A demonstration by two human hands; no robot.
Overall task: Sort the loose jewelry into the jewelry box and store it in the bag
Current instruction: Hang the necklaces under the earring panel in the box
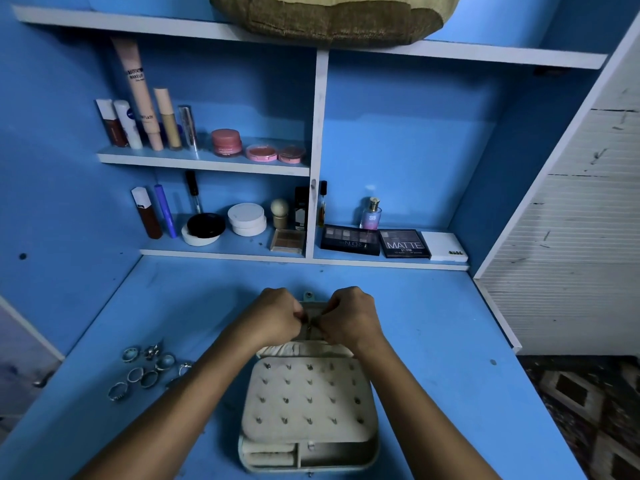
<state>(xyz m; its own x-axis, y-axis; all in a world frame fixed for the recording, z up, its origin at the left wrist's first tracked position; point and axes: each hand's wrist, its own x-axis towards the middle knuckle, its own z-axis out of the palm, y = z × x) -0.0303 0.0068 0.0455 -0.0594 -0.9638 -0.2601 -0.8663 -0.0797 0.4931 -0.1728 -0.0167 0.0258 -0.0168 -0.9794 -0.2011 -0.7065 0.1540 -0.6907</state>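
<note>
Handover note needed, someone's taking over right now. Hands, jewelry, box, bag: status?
Left hand and right hand: both pinching something small at the lid of the open jewelry box; what it is can't be made out.
Box: mid-desk, stud panel filled with earrings.
Rings: loose on the desk, left of the box.
Bag: on the top shelf.
Done: studs in.
Left: finish the lid item, load the rings, close the box, put it in the bag.

Your table [433, 341] is bright blue, same as the back wall; shelf [204, 164] edges are white. Jewelry box [308, 403] has a cream insert with a grid of dark studs and a pale grey-green shell. Rings [145, 370] are silver, one with a light blue stone. Bag [329, 15] up top is olive-brown and tan. Floor rug [588, 410] shows a dark diamond pattern.
</note>
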